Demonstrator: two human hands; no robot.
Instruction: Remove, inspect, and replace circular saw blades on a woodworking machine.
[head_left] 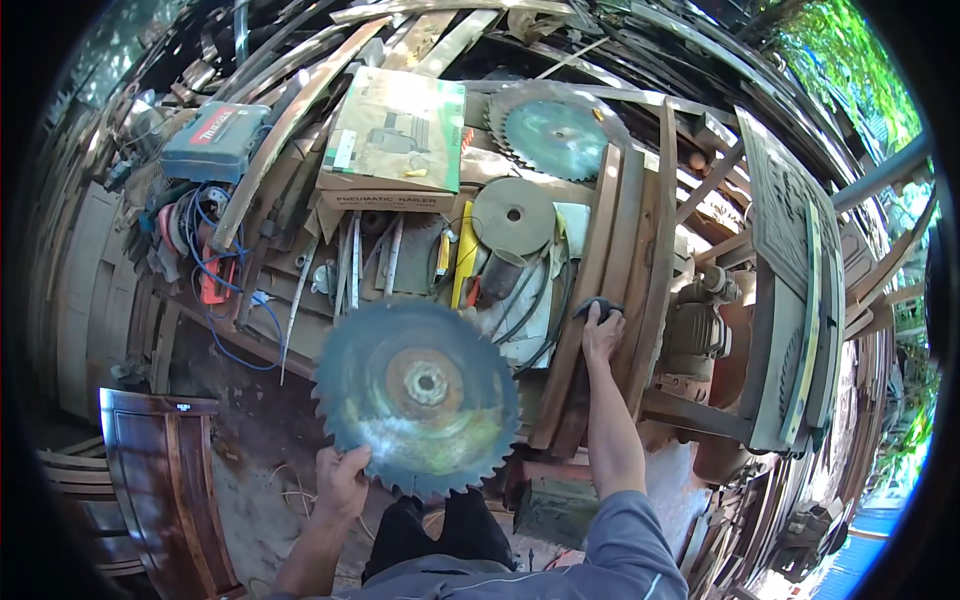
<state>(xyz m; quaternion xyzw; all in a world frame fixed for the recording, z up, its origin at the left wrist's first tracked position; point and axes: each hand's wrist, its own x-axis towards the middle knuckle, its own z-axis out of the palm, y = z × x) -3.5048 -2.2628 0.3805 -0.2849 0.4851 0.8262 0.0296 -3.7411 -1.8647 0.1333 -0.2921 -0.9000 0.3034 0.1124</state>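
One big round saw blade (418, 395) with sharp teeth all around is up in front of the person, out over the near edge of the messy worktop (300, 300). The left hand (342, 482) is closed on its bottom rim and holds it up so the flat rusty face shows. The right hand (601, 333) is farther off, fingers curled down on a small dark thing (600, 306) that sits on a long wooden board (590, 290); I cannot tell what it is. To do this well, I think the left hand should grip the flat part and keep fingers off the teeth, and hold the blade steady. Past the blade lie a smaller grey disc (513, 215), another toothed blade (556, 135), a cardboard box (397, 135), a green tool case (215, 140) and blue wire (225, 290).
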